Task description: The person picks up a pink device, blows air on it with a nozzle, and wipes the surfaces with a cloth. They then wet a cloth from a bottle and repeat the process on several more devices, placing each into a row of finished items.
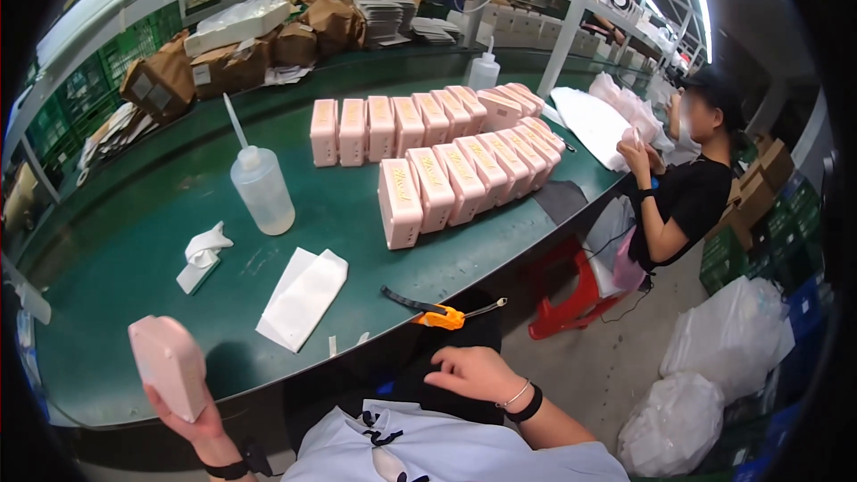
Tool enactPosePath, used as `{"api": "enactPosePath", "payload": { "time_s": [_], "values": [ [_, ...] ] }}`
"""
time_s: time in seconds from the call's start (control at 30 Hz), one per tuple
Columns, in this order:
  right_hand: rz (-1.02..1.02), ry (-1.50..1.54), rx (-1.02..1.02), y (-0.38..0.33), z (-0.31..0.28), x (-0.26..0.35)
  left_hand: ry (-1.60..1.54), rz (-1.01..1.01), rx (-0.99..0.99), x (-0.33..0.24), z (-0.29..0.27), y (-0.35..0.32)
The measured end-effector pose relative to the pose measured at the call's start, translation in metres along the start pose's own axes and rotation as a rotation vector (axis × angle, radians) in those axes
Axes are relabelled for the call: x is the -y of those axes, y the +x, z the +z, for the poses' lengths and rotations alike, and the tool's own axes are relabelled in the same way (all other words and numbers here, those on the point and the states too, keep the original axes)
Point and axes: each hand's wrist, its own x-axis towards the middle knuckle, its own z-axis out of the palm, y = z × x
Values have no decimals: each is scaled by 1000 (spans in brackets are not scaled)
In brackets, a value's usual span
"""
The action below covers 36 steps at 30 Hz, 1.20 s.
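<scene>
My left hand (198, 421) is closed around the lower end of a pink rounded plastic case (170, 364), holding it upright over the near left corner of the green table (116, 250). Empty, with its fingers loosely apart, my right hand (469, 377) hovers in front of my body, just off the table edge. Between it and the table lies an orange-handled tool with a black strap (439, 316), overhanging the edge. Folded white cloths (303, 296) and a crumpled white wipe (205, 248) rest on the near left tabletop. Several similar pink cases (451, 180) stand in two rows farther back.
A clear squeeze bottle (262, 192) with a long spout stands left of the rows; another bottle (485, 70) stands behind them. Paper-wrapped bundles (234, 62) line the back. At right a co-worker (692, 170) sits near a red stool (576, 299), with white plastic bags (723, 339) on the floor.
</scene>
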Motion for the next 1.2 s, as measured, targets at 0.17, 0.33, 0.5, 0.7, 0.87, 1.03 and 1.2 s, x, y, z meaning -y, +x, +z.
{"api": "enactPosePath", "payload": {
  "time_s": [0.17,0.33,0.5,0.7,0.87,1.03,1.2],
  "values": [
    [143,312,-322,5,9,-30,-118,-8,120,-27,-52,23],
    [65,510,-340,46,48,-41,-210,2,124,-29,-66,37],
    [4,764,-422,58,62,-46,-55,85,-20,-17,-51,34],
    [-290,773,-974,52,68,-36,92,199,-95,-11,-26,12],
    [-418,962,-1134,60,17,8,12,159,-70,-1,1,9],
    [-590,1266,-438,67,2,63,76,257,-72,-41,4,-40],
    [-870,338,447,78,28,148,395,409,-166,-92,-9,-105]
  ]
}}
